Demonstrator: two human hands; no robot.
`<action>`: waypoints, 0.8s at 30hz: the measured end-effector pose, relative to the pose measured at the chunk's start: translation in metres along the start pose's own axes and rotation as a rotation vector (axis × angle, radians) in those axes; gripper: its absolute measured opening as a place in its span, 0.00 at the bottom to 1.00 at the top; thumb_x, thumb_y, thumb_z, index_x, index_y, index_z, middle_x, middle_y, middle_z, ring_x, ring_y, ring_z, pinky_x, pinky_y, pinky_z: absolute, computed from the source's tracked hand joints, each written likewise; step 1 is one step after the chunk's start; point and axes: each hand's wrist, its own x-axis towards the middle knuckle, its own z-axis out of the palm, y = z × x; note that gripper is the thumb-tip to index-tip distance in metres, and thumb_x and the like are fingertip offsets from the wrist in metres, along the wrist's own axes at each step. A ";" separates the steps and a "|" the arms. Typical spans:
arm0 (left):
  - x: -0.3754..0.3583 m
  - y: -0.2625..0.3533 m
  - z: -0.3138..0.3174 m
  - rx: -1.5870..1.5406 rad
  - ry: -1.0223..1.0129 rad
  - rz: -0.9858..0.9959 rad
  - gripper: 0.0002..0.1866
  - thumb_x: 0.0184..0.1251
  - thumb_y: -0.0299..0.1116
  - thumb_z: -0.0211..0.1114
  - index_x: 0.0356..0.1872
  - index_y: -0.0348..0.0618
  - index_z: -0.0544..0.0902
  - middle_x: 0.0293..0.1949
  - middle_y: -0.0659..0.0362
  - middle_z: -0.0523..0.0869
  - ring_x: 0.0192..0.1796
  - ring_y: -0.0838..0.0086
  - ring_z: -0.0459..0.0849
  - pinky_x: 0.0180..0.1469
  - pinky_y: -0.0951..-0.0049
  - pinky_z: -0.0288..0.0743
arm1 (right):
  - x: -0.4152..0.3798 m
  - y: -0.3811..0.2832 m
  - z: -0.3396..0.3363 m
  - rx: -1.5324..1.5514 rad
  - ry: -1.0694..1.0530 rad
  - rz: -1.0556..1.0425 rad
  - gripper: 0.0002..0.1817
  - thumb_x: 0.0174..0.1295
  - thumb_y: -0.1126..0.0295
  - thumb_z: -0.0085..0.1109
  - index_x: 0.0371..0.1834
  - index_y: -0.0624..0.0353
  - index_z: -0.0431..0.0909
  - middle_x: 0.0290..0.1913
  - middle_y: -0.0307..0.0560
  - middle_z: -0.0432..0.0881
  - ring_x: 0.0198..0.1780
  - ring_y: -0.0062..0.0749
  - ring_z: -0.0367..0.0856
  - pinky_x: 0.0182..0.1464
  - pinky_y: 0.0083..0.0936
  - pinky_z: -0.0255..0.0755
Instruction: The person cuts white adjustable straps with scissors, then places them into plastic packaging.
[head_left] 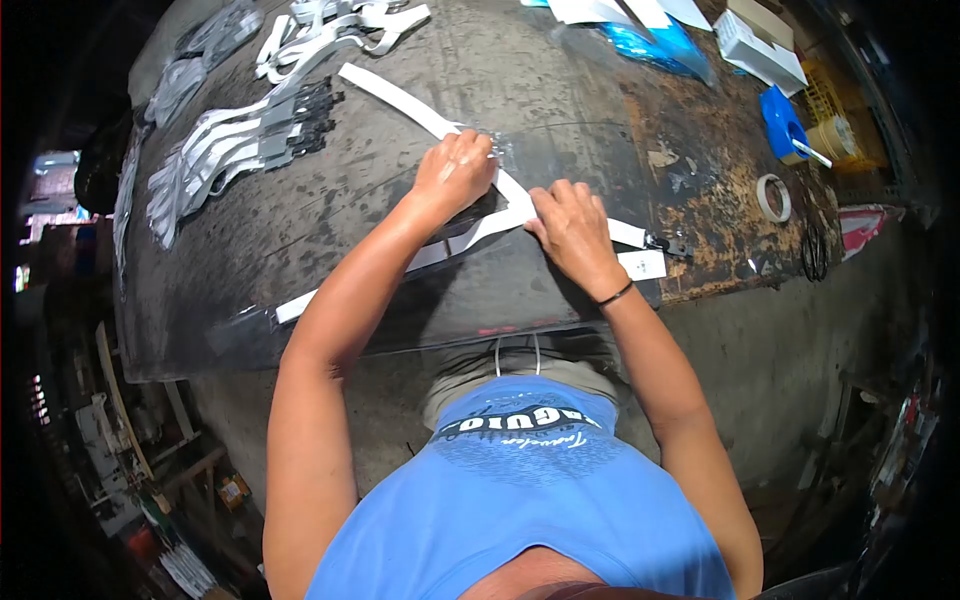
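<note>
A white strap [390, 98] runs diagonally over the dark worktable [400, 60] and passes under both hands. My left hand [458, 172] is closed on it, fingers curled down. To the right, my right hand [570, 228] grips the strap where a second white length [495, 225] branches off toward the lower left. That length bends and continues behind my left forearm, coming out as a white end [295, 307] near the table's front edge. Beyond my right hand lie a black buckle [668, 244] and a white tag [642, 264]. My fingertips are partly hidden.
At the left lies a bundle of grey-and-white straps with black ends [235, 140]; loose white straps [340, 30] lie behind it. A blue tape dispenser [782, 125], a tape roll [773, 197], a white box [760, 50] and blue plastic packaging [650, 48] stand at the right.
</note>
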 end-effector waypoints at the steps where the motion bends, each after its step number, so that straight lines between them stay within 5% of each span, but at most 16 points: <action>1: -0.003 -0.002 0.001 -0.012 0.003 0.018 0.09 0.58 0.34 0.65 0.36 0.41 0.79 0.35 0.51 0.80 0.40 0.50 0.81 0.43 0.54 0.77 | -0.001 0.000 0.002 -0.015 0.004 0.015 0.17 0.50 0.64 0.69 0.41 0.56 0.77 0.39 0.45 0.74 0.44 0.43 0.73 0.45 0.37 0.67; 5: -0.003 -0.006 0.009 0.160 0.155 0.194 0.05 0.50 0.26 0.62 0.29 0.41 0.77 0.30 0.54 0.77 0.37 0.58 0.80 0.36 0.59 0.77 | -0.005 0.005 0.010 0.025 0.086 -0.013 0.16 0.52 0.64 0.68 0.43 0.53 0.78 0.37 0.42 0.74 0.42 0.40 0.72 0.42 0.37 0.67; 8: -0.005 0.000 0.006 0.246 0.078 0.211 0.03 0.52 0.26 0.60 0.28 0.43 0.76 0.29 0.57 0.76 0.35 0.62 0.80 0.37 0.62 0.76 | -0.006 0.006 0.011 0.058 0.083 -0.032 0.12 0.55 0.64 0.65 0.42 0.49 0.80 0.36 0.41 0.73 0.42 0.38 0.72 0.42 0.35 0.67; 19: -0.004 0.027 -0.002 0.159 -0.011 0.245 0.04 0.52 0.26 0.61 0.30 0.42 0.76 0.29 0.54 0.77 0.36 0.59 0.80 0.38 0.60 0.75 | -0.003 0.012 0.009 0.116 0.140 -0.115 0.06 0.56 0.65 0.62 0.32 0.51 0.77 0.34 0.41 0.71 0.43 0.37 0.72 0.43 0.34 0.67; 24: -0.008 0.022 -0.002 0.172 -0.037 0.284 0.06 0.50 0.26 0.61 0.31 0.42 0.77 0.31 0.56 0.79 0.37 0.61 0.82 0.39 0.62 0.76 | -0.004 0.012 0.005 0.136 0.139 -0.097 0.18 0.53 0.65 0.66 0.47 0.56 0.76 0.39 0.43 0.74 0.44 0.40 0.73 0.45 0.35 0.69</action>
